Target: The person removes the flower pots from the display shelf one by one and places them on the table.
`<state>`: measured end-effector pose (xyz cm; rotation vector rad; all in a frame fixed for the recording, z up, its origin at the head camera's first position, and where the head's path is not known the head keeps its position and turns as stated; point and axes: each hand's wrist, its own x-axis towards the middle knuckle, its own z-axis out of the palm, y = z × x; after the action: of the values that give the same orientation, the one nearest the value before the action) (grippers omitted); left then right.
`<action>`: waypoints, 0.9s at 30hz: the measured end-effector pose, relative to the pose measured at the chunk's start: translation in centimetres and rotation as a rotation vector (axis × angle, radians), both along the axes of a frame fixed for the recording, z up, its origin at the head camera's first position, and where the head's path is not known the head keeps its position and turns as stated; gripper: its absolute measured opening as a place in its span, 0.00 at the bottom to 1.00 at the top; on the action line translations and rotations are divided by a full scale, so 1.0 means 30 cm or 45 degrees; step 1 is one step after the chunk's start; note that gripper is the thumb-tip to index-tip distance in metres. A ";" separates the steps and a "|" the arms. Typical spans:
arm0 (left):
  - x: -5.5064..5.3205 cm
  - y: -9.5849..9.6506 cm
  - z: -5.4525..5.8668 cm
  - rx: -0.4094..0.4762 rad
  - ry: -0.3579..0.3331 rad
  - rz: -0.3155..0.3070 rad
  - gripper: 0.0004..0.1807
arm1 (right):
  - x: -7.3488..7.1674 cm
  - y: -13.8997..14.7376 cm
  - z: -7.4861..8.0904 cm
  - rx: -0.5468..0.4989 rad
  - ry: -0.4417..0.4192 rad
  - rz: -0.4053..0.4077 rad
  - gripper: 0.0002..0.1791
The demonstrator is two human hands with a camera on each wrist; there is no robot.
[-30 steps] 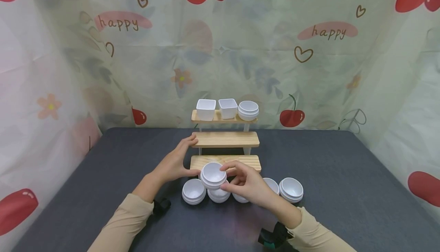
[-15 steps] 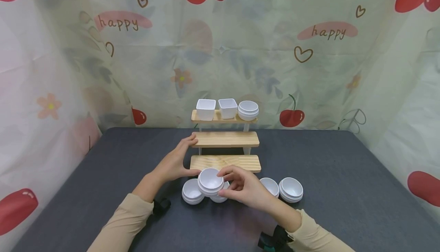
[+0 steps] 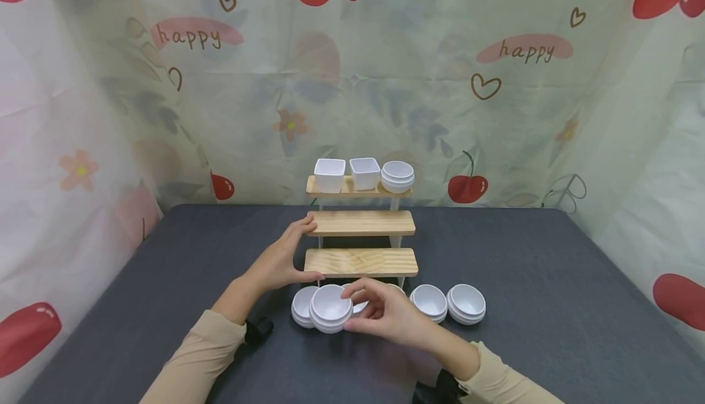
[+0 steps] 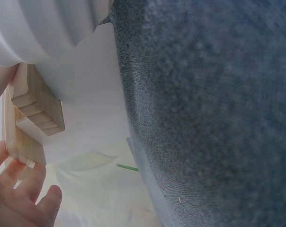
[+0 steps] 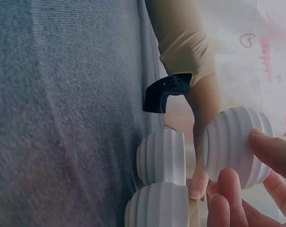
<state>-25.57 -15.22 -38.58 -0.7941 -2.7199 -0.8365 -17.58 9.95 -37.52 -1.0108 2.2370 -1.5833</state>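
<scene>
My right hand pinches a round white ribbed pot between thumb and fingers, its open mouth facing up. In the right wrist view that pot is held apart from two similar pots on the table. My left hand holds the left end of a three-tier wooden display stand. Its fingers lie on the middle shelf's edge, with the thumb along the front of the bottom shelf. A row of round white pots stands before the stand, partly hidden by my right hand and the held pot.
On the top shelf are two square white pots and one round white pot. Dark grey cloth covers the table. A fruit-printed curtain encloses its back and sides.
My right hand has brought the round pot down and slightly left, from before the bottom shelf to the front of the row. The left hand keeps its place on the stand.
</scene>
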 end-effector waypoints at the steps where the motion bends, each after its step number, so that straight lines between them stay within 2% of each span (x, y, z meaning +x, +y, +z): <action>1: 0.000 0.000 0.000 0.001 -0.003 0.001 0.53 | 0.002 -0.001 -0.001 0.008 0.001 0.004 0.20; 27: 0.001 -0.002 -0.006 0.005 -0.001 -0.011 0.53 | 0.027 -0.038 -0.038 0.044 -0.005 0.076 0.18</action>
<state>-25.53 -15.29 -38.77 -0.8053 -2.7168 -0.8434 -16.76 8.82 -38.65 -1.0545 2.2022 -1.5156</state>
